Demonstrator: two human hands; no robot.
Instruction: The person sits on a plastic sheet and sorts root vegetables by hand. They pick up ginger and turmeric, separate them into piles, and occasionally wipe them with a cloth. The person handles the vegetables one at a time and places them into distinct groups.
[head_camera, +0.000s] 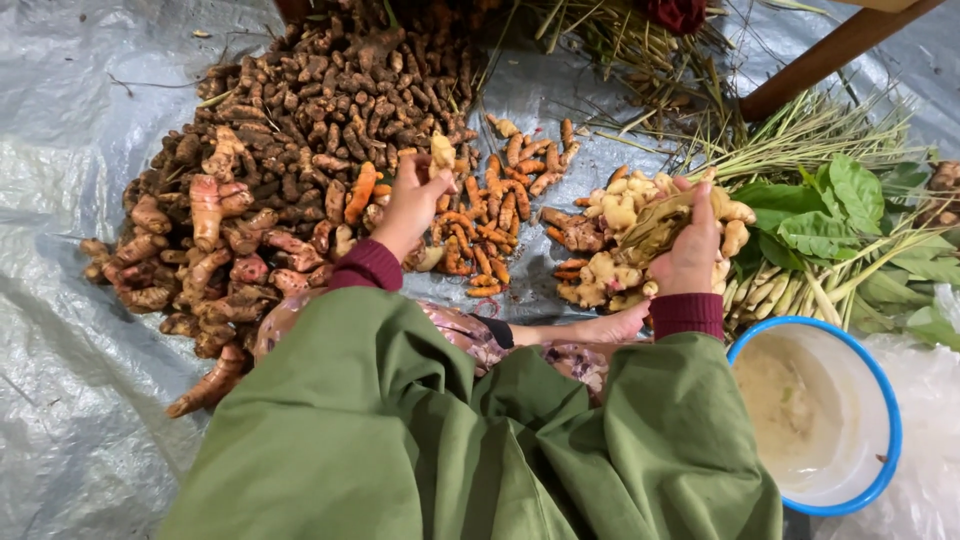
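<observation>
Big heap of brown roots (300, 130) covers the upper left of the grey plastic sheet (60, 150); knobbly, earth-coated, the front ones pinker and fatter. Its top edge is cut off by the frame. Right of it is a smaller pile of orange roots (495, 215), short finger-like pieces with bright orange skin. Next to that is a pale ginger pile (610, 240), lumpy and cream-yellow, partly hidden behind the right hand. Further right are green leaves (820, 215) and long stalks (790, 135), running off the right edge. A wooden leg (830, 55) crosses the top right, only part showing. A white bowl with blue rim (815, 420) sits at lower right with a pale residue inside; what it is cannot be made out.

Green sleeves (450, 440) fill the bottom and hide the lap and the sheet under it. A bare foot (600, 328) peeks out between the sleeves.

Left hand (412, 205) is over the gap between the brown heap and the orange pile, fingers curled shut around a small pale root piece (442, 150) that sticks up above the fingertips. Right hand (690, 245) is over the ginger pile, fingers wrapped around a large ginger clump (660, 220), brownish and scaly on the side facing the camera; the gripped side is hidden by the palm.
</observation>
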